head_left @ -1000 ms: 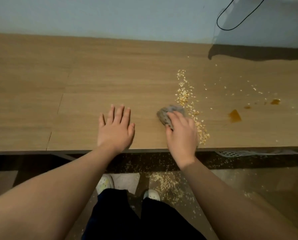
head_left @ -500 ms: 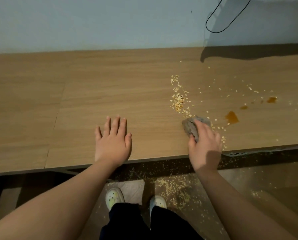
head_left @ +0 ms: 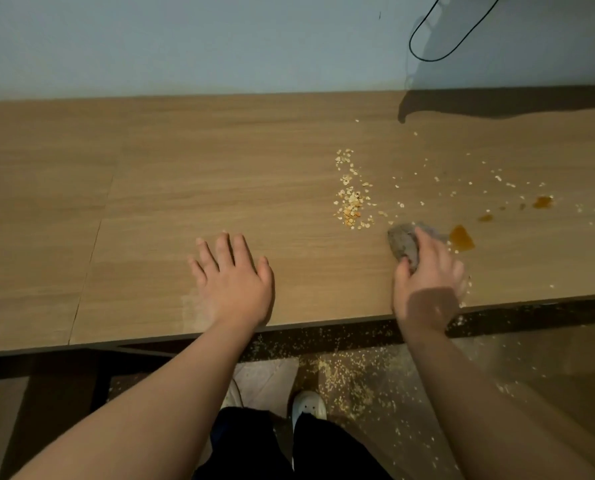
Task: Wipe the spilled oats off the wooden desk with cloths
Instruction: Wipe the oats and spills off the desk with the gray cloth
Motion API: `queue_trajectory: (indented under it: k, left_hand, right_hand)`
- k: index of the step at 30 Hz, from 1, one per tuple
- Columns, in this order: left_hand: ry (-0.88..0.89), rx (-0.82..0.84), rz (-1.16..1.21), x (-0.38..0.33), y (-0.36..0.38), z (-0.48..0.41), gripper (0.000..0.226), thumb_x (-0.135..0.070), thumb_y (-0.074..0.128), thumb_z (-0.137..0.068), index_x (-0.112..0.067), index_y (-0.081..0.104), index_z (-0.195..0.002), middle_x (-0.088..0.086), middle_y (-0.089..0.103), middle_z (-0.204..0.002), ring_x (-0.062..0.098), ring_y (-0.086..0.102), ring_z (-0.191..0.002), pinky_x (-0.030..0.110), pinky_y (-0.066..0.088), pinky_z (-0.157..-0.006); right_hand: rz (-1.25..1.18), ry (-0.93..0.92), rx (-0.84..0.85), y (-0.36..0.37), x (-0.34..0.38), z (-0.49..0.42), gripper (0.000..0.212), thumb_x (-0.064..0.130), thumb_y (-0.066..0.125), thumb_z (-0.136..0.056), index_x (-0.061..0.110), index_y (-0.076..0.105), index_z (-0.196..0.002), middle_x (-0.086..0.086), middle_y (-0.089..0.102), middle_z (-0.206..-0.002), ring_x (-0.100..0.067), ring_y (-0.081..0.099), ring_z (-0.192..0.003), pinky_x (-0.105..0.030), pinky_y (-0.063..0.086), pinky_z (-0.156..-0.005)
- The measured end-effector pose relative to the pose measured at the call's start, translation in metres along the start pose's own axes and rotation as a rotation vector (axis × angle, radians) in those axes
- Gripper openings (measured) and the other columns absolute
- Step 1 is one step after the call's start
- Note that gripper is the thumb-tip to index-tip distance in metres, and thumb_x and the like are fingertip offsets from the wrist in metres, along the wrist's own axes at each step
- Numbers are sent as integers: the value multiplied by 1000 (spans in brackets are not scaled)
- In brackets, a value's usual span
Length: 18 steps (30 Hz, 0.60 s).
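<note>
A band of pale oats [head_left: 350, 199] lies on the wooden desk [head_left: 192, 188], with scattered flakes farther right. My right hand [head_left: 427, 282] grips a small grey cloth [head_left: 404, 241] near the desk's front edge, just below and right of the oat band. A few flakes lie by that hand's right side at the edge. My left hand [head_left: 232, 282] rests flat on the desk with fingers spread, well to the left of the oats and holding nothing.
Orange-brown liquid spots [head_left: 461, 237] sit just right of the cloth, with smaller ones [head_left: 542, 201] farther right. Many oats cover the floor [head_left: 354, 379] below the edge, beside my white shoes [head_left: 309, 405]. A black cable [head_left: 438, 46] hangs on the wall.
My right hand has swept the cloth rightward along the front edge, and the lower part of the oat band is gone from the desk. My left hand has stayed flat.
</note>
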State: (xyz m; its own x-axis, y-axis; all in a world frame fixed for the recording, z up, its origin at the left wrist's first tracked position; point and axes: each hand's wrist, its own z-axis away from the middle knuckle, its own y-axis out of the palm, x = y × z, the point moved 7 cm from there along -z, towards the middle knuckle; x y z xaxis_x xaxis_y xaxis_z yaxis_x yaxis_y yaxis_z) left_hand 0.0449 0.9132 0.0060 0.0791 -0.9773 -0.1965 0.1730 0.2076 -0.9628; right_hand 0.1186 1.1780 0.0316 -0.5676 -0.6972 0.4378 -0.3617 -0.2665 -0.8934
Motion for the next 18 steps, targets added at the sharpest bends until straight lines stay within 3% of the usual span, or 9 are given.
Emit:
queue_trajectory:
  k: [2,5,8,10,12,16,18]
  left_hand:
    - [-20,7,-17,-3,4,0,61,-45,19,-98,-18,4,-151,5,-1,-159,31,-12,-144,48,-7,-116]
    - [-28,12,-27,-1,4,0,61,-46,16,-98,-20,1,-151,2,-4,-159,30,-15,-144,48,-8,-116]
    - [-31,0,-38,-2,5,0,60,-46,14,-98,-21,0,-151,1,-4,-159,28,-16,-144,47,-9,-115]
    - [-37,7,-53,-1,6,-1,60,-46,12,-98,-22,-3,-151,1,-6,-159,28,-18,-143,46,-11,-115]
    - [-40,12,-60,0,7,-2,61,-47,10,-97,-22,-5,-151,0,-8,-159,27,-19,-143,46,-10,-115]
    - [-46,14,-47,1,9,-3,61,-49,8,-97,-23,-6,-150,-1,-9,-159,26,-21,-143,46,-11,-115]
    - [-50,16,-41,1,9,-3,61,-50,7,-96,-24,-6,-150,-1,-9,-159,26,-21,-143,46,-11,-115]
  right_hand:
    - [-77,-240,-38,7,39,25,52,19,60,-80,20,51,-131,-1,59,-122,-23,53,-103,-31,34,-83]
    - [-31,-665,131,41,99,59,52,19,67,-73,21,57,-124,1,63,-116,-22,59,-94,-36,45,-78]
    - [40,-771,184,57,120,42,47,20,65,-77,25,58,-124,1,59,-122,-22,56,-95,-37,47,-78]
    - [135,-711,220,62,111,11,47,23,55,-88,29,46,-133,3,49,-135,-22,49,-110,-38,41,-91]
    - [189,-504,207,56,83,-27,46,27,45,-94,32,36,-139,5,40,-142,-21,42,-118,-35,34,-98]
    - [142,-76,80,25,29,-58,48,24,46,-94,28,36,-140,3,42,-140,-20,40,-116,-34,32,-94]
    - [52,-77,20,23,39,-45,48,20,52,-91,26,41,-137,3,47,-135,-19,42,-113,-32,31,-92]
